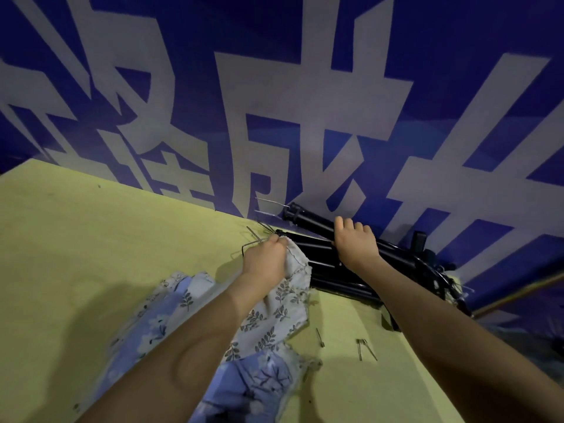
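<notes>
So your right hand is wrapped over the black rod bundle, fingers curled across the top and thumb tucked on the near side, a proper grip. That bundle lies slanted along the far edge of the tabletop, running toward the far right corner and butted up against the blue banner behind it.

Your left hand is bunched up and pinching the top edge of the leaf-print cloth, right at the left end of the bundle, so the cloth touches the rods just beside your knuckles. From the pinch it trails back toward you, passing under your left forearm. The two hands sit close, with only a short stretch of rods between them.

A blue floral cloth lies under and beside the leaf-print one, closer to the near edge. A few thin wire hooks poke out just past your left fingertips, and some loose pins lie on the tabletop between your forearms.
</notes>
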A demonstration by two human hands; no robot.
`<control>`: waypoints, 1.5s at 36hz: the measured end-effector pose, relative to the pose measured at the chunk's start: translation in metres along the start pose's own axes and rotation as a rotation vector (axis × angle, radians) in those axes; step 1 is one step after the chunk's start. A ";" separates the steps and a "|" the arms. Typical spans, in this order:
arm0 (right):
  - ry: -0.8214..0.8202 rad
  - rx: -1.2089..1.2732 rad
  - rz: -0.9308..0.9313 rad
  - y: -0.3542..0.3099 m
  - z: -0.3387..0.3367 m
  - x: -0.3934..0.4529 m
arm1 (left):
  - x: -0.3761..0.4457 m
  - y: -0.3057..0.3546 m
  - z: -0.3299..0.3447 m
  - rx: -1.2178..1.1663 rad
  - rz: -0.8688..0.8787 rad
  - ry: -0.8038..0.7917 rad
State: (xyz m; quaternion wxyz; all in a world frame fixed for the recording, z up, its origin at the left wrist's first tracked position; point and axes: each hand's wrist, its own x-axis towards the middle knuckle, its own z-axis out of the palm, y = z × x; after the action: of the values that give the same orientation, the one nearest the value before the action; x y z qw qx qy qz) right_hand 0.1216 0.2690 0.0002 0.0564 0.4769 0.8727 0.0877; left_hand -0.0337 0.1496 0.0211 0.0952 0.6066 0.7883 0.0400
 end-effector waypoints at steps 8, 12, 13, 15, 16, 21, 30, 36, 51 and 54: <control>0.150 0.097 0.017 0.003 -0.034 -0.027 | -0.031 -0.001 -0.020 -0.036 -0.021 0.039; 0.192 0.107 0.005 0.006 -0.049 -0.043 | -0.045 0.002 -0.029 -0.075 -0.020 0.065; 0.196 0.112 0.008 0.007 -0.054 -0.048 | -0.049 0.002 -0.031 -0.087 -0.019 0.073; 0.182 0.127 0.021 0.009 -0.063 -0.059 | -0.057 0.003 -0.035 -0.110 -0.025 0.089; 0.176 0.151 0.033 0.009 -0.066 -0.066 | -0.062 0.003 -0.037 -0.125 -0.032 0.098; 0.186 0.289 0.055 0.010 -0.074 -0.093 | -0.073 0.005 -0.044 -0.190 -0.060 0.137; 0.158 0.443 -0.012 0.008 -0.077 -0.131 | -0.076 0.007 -0.056 -0.709 -0.109 0.124; 0.156 0.485 0.010 -0.003 -0.069 -0.142 | -0.083 0.000 -0.053 -0.748 -0.126 0.123; 0.180 0.443 -0.045 -0.005 -0.072 -0.146 | -0.094 -0.003 -0.066 -0.741 -0.038 -0.010; 0.171 0.423 -0.082 -0.007 -0.063 -0.146 | -0.096 -0.005 -0.073 -0.763 -0.040 -0.067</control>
State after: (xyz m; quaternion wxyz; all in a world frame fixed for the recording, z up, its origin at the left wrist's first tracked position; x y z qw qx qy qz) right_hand 0.1829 0.1364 0.0625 -0.1155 0.4329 0.8920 -0.0592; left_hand -0.0292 0.0598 0.1017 0.3407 0.5129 0.7250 0.3086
